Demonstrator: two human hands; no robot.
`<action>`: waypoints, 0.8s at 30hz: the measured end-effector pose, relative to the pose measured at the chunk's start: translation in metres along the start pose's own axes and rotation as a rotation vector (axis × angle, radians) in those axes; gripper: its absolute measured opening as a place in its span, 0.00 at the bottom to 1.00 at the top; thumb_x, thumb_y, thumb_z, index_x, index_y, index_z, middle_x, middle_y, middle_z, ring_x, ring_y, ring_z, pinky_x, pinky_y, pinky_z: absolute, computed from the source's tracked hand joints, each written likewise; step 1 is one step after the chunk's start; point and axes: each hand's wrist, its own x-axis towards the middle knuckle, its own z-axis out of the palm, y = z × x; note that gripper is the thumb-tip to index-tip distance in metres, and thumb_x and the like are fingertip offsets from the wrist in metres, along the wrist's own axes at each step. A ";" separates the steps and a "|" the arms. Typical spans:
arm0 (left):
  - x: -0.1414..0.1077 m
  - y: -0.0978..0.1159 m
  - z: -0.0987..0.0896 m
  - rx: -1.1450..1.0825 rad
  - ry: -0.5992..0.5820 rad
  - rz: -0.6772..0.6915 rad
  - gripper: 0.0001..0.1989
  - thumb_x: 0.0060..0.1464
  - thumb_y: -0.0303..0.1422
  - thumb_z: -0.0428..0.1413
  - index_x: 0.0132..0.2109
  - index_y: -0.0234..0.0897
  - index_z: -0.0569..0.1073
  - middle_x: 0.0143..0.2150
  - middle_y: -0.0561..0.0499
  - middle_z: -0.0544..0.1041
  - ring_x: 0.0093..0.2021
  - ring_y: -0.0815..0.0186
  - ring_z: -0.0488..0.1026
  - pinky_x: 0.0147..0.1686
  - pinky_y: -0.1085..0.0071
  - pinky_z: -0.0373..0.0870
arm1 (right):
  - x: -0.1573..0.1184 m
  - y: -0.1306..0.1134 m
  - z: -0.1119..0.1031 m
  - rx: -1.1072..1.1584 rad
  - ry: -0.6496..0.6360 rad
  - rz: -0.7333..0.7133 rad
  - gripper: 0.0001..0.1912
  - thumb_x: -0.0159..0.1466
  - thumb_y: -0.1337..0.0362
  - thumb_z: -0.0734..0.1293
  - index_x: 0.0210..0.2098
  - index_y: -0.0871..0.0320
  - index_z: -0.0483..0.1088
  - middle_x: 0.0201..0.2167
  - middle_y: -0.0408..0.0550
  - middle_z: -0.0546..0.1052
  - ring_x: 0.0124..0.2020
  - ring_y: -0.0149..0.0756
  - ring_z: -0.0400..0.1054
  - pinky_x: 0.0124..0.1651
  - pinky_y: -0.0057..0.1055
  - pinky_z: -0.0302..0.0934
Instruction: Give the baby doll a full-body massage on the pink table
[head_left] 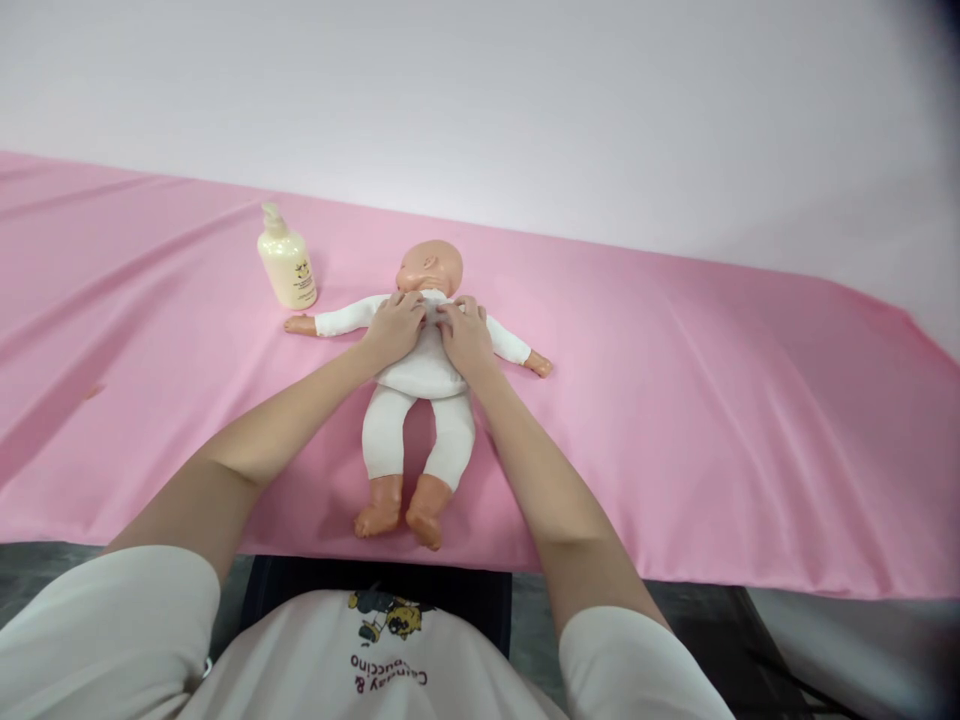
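Note:
A baby doll [420, 372] with a white cloth body and bare plastic head, hands and feet lies stretched out on the pink cloth. Its head points away from me and is turned to the left, one ear showing. My left hand [397, 325] rests on the left side of the doll's upper body, fingers curled against it. On the other side my right hand [465, 335] mirrors it, fingers bent inward. Both sets of fingertips nearly meet below the neck, around a small greyish patch that I cannot make out. The doll's arms spread out to either side.
A cream pump bottle [289, 262] stands upright beyond the doll's left-hand arm. Pink cloth [675, 430] with folds covers the table, its front edge close to my body. Behind the table rises a white wall [525, 110]. A dark seat [285, 585] shows beneath me.

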 end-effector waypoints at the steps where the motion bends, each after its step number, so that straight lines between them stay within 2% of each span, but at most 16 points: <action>1: 0.000 0.000 0.000 0.002 -0.005 0.009 0.18 0.70 0.31 0.41 0.52 0.32 0.75 0.63 0.40 0.70 0.59 0.53 0.66 0.59 0.59 0.62 | 0.000 -0.001 -0.001 -0.011 -0.005 -0.011 0.20 0.69 0.69 0.58 0.57 0.61 0.70 0.59 0.60 0.69 0.59 0.49 0.63 0.63 0.45 0.59; 5: -0.002 0.004 -0.012 0.021 -0.083 0.024 0.19 0.70 0.30 0.39 0.55 0.30 0.72 0.62 0.39 0.71 0.57 0.54 0.68 0.58 0.59 0.62 | -0.004 -0.014 -0.024 -0.083 -0.159 -0.004 0.22 0.70 0.69 0.56 0.62 0.62 0.66 0.62 0.60 0.68 0.61 0.49 0.62 0.63 0.43 0.58; 8: -0.010 0.014 -0.035 0.050 -0.193 -0.012 0.17 0.68 0.30 0.42 0.54 0.31 0.72 0.57 0.38 0.74 0.54 0.52 0.71 0.51 0.59 0.65 | -0.014 -0.029 -0.057 -0.128 -0.393 0.032 0.24 0.70 0.68 0.58 0.65 0.62 0.63 0.65 0.61 0.67 0.61 0.50 0.64 0.60 0.42 0.60; 10: -0.018 0.024 -0.056 0.056 -0.319 -0.016 0.15 0.66 0.33 0.47 0.53 0.32 0.73 0.54 0.39 0.76 0.49 0.51 0.74 0.45 0.60 0.66 | -0.023 -0.039 -0.078 -0.090 -0.540 0.048 0.22 0.69 0.64 0.62 0.62 0.61 0.67 0.62 0.59 0.71 0.59 0.50 0.68 0.57 0.40 0.61; 13: -0.032 0.038 -0.085 -0.011 -0.518 -0.004 0.13 0.62 0.34 0.52 0.50 0.34 0.75 0.46 0.43 0.79 0.40 0.57 0.77 0.36 0.65 0.64 | -0.036 -0.054 -0.097 -0.052 -0.590 0.052 0.20 0.68 0.65 0.65 0.59 0.57 0.70 0.56 0.54 0.77 0.55 0.46 0.72 0.50 0.35 0.62; 16: -0.041 0.049 -0.101 -0.046 -0.582 -0.003 0.12 0.62 0.33 0.53 0.49 0.37 0.77 0.42 0.46 0.80 0.37 0.60 0.77 0.33 0.68 0.63 | -0.043 -0.068 -0.103 -0.088 -0.615 0.056 0.17 0.66 0.67 0.66 0.54 0.57 0.73 0.50 0.53 0.80 0.49 0.43 0.74 0.41 0.31 0.60; 20: -0.045 0.056 -0.103 -0.019 -0.592 0.005 0.11 0.61 0.29 0.52 0.46 0.33 0.78 0.43 0.44 0.80 0.37 0.61 0.77 0.34 0.69 0.64 | -0.047 -0.079 -0.102 -0.157 -0.637 0.037 0.13 0.65 0.70 0.66 0.48 0.60 0.75 0.44 0.54 0.81 0.44 0.41 0.75 0.37 0.30 0.57; 24: -0.041 0.049 -0.095 -0.016 -0.564 -0.038 0.11 0.56 0.28 0.55 0.45 0.36 0.78 0.36 0.48 0.79 0.34 0.63 0.77 0.35 0.69 0.67 | -0.045 -0.077 -0.099 -0.138 -0.628 0.044 0.16 0.64 0.73 0.65 0.50 0.57 0.74 0.44 0.52 0.80 0.46 0.42 0.74 0.37 0.29 0.57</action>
